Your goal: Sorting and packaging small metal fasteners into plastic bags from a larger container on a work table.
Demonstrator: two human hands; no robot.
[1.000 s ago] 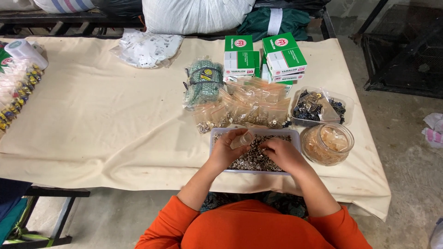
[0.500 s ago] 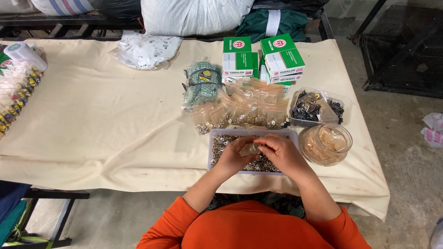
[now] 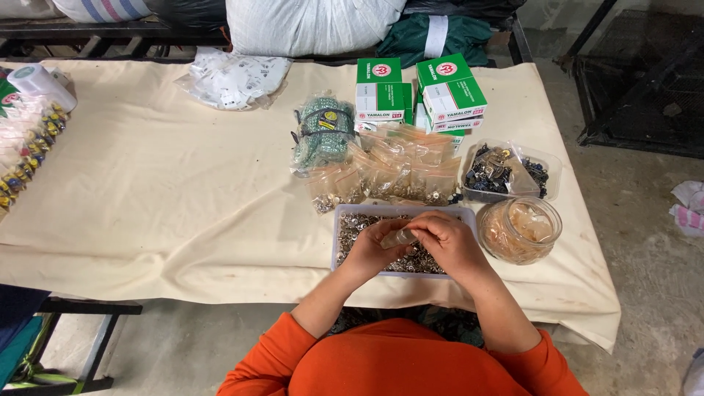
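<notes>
pinching a small clear bag [image 3: 402, 236] over the tray [image 3: 339, 242], both hands' fingers now together, previously apart

Cream tablecloth [image 3: 183, 191], green-and-white boxes [image 3: 411, 92], silvery studs in a clear tray [image 3: 339, 242], orange sleeves [image 3: 308, 345].

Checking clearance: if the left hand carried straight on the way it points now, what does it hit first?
The left hand points toward the right hand, above the white tray of small metal fasteners. It would likely meet the small clear plastic bag pinched between them, then the right hand's fingers. Depth is unclear from above.
</notes>
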